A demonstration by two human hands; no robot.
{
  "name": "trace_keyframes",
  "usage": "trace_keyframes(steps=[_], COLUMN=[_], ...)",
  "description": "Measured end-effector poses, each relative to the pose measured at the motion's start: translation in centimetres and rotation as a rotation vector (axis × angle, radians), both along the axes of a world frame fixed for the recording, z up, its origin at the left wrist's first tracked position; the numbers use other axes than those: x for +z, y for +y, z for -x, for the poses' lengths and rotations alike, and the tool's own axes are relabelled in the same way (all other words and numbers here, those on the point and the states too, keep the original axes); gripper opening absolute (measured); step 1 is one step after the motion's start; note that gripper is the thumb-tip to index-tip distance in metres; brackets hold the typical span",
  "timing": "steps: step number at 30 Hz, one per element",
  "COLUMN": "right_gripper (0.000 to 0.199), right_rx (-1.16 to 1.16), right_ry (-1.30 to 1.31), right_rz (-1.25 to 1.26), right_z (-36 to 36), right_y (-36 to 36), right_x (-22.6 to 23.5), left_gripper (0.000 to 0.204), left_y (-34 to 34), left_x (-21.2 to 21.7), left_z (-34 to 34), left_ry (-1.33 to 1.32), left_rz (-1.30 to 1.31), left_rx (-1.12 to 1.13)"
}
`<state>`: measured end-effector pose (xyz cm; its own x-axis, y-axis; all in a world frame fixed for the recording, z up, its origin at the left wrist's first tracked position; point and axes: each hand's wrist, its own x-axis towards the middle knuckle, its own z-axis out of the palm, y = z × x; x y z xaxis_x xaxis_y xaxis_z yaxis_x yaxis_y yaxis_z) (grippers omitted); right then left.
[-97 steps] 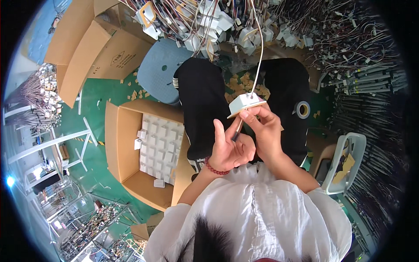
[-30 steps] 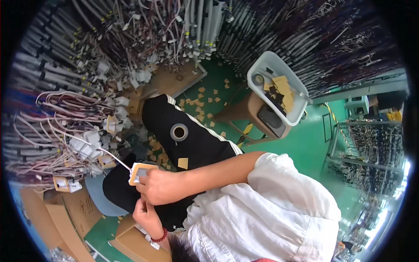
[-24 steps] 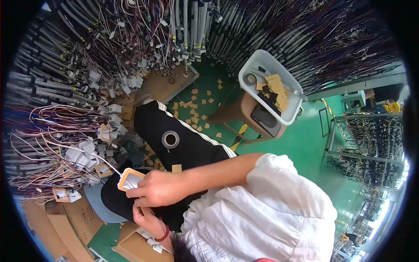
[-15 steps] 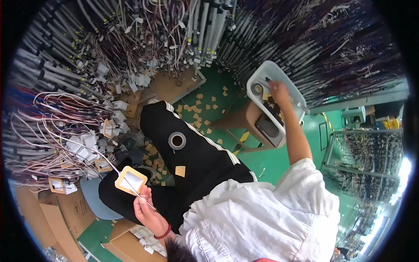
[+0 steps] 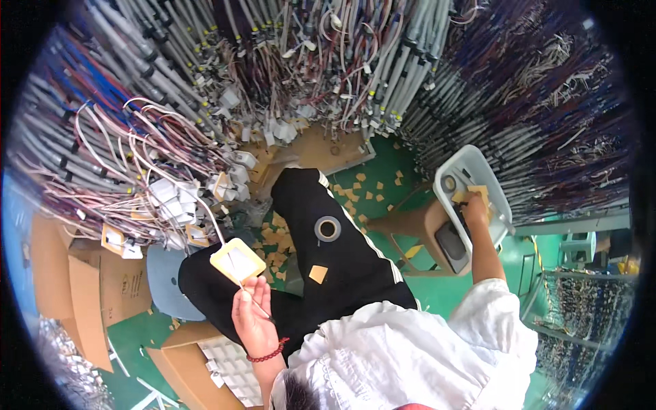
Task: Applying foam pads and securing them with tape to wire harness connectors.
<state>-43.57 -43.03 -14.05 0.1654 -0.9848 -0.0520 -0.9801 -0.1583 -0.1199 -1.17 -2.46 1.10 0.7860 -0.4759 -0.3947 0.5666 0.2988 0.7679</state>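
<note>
My left hand (image 5: 253,318), with a red bead bracelet on its wrist, holds a square white panel with a yellowish rim (image 5: 236,262) over my lap, together with a thin stick. A white cable runs from the panel up into the hanging wires. My right hand (image 5: 475,205) is stretched out to the right into a white plastic bin (image 5: 478,161) on a brown stool (image 5: 417,229). Its fingers rest on a stack of tan pieces (image 5: 471,194); whether they grip one is hidden. A roll of tape (image 5: 328,229) and a tan square (image 5: 318,274) lie on my black trouser leg.
Dense bundles of hanging cables and connectors (image 5: 287,75) ring the upper half. Cardboard boxes (image 5: 75,287) stand at the left, one holding white parts (image 5: 229,361). A blue-grey round seat (image 5: 162,280) is by my knee. Tan squares litter the green floor (image 5: 383,184).
My right hand has let go of the panel and reached out to the right into the white bin. The left hand alone keeps the panel.
</note>
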Motion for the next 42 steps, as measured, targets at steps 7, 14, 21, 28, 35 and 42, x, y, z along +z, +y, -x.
trace_keyframes(steps=[7, 14, 21, 28, 35, 42], right_gripper=[0.019, 0.02, 0.026, 0.015, 0.017, 0.016], right_rx=[0.049, 0.071, 0.111, 0.632, 0.574, 0.359], right_ry=[0.154, 0.144, -0.588, -1.167, -1.309, -1.306], right_rz=[-0.025, -0.105, 0.323, -0.671, -1.456, -1.666], right_z=[0.9, -0.2, -6.0, -35.0, -38.0, -38.0], right_y=[-0.9, -1.3, -1.5, 25.3, 27.9, 27.2], right_x=[-0.3, 0.3, 4.7, 17.1, 16.9, 15.9], left_gripper=[0.019, 0.017, 0.022, 0.028, 0.023, 0.022], left_y=[0.7, 0.7, 0.7, -1.2, 2.4, 2.1], left_x=[-0.4, -0.2, -0.2, 1.1, 0.3, 0.4], left_z=[-0.7, -0.5, -1.1, 0.0, -0.9, -1.6], left_ry=[0.139, 0.174, 0.151, 0.133, -0.04, -0.09], left_rz=[0.104, 0.169, 0.155, 0.091, 0.131, 0.081], left_rx=[0.033, -0.008, 0.023, -0.026, 0.059, -0.048])
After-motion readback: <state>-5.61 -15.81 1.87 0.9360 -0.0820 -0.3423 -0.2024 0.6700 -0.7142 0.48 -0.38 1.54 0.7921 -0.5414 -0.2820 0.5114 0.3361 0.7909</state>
